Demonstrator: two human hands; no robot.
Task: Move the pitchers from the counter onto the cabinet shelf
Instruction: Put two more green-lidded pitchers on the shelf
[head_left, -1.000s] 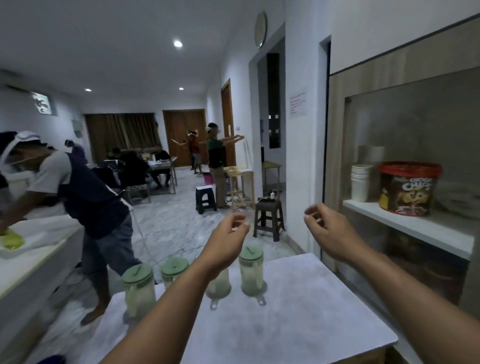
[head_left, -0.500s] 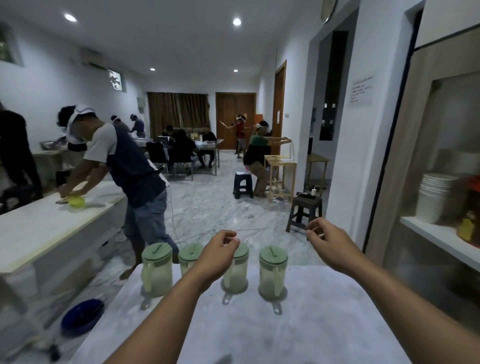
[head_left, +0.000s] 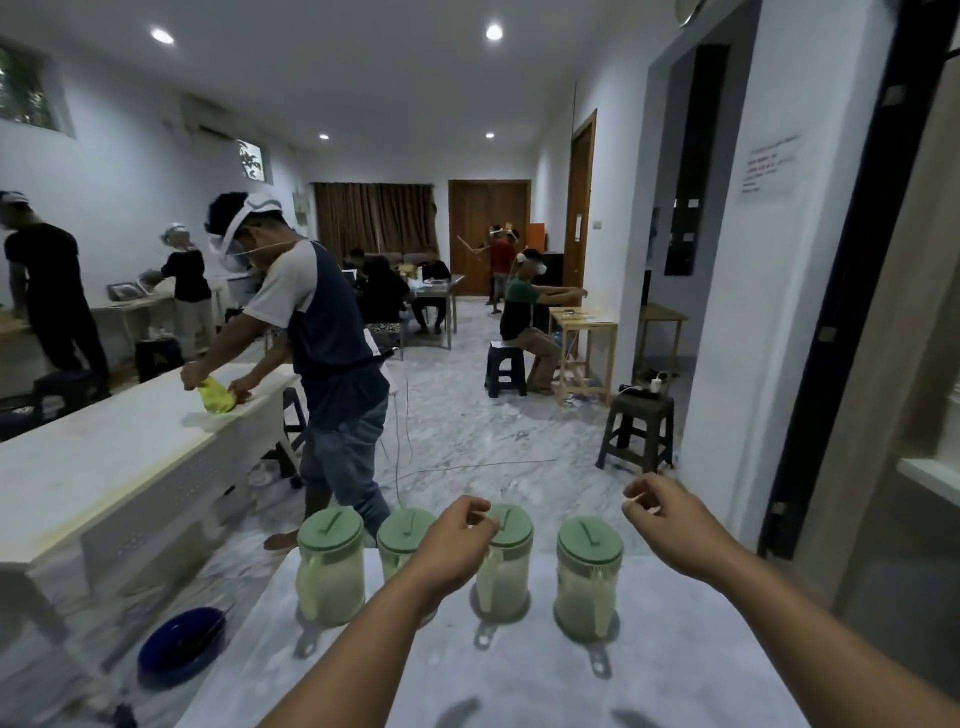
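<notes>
Fingers (head_left: 475, 519) of the left hand (head_left: 457, 545) curl loosely inward at lower centre of the frame, thumb tip close to the forefinger, holding nothing; the hand hangs in front of the second and third pitchers, and whether it brushes the third lid cannot be told. At lower right, the right hand (head_left: 670, 525) is raised the same way, its fingers lightly curled and pinched toward the thumb, with nothing in them and well clear of any pitcher.

Beyond the hands, four pale green pitchers stand upright in a row across the far edge of the white worktop (head_left: 519, 686): the first pitcher (head_left: 330, 566) at left, the second pitcher (head_left: 402, 540) partly hidden by the left wrist, the third pitcher (head_left: 506, 566) at centre, and the fourth pitcher (head_left: 588, 577) at right, each with its green lid on.

Judging by that row, none has been moved: all four remain on the worktop and the whole job lies ahead. Only a sliver of the cabinet shelf (head_left: 930, 475) shows at the right edge of the frame, past a dark door frame.

In the left middle of the frame a person in a headset (head_left: 311, 332) bends over a long white table, pressing a yellow cloth (head_left: 218, 397).
</notes>
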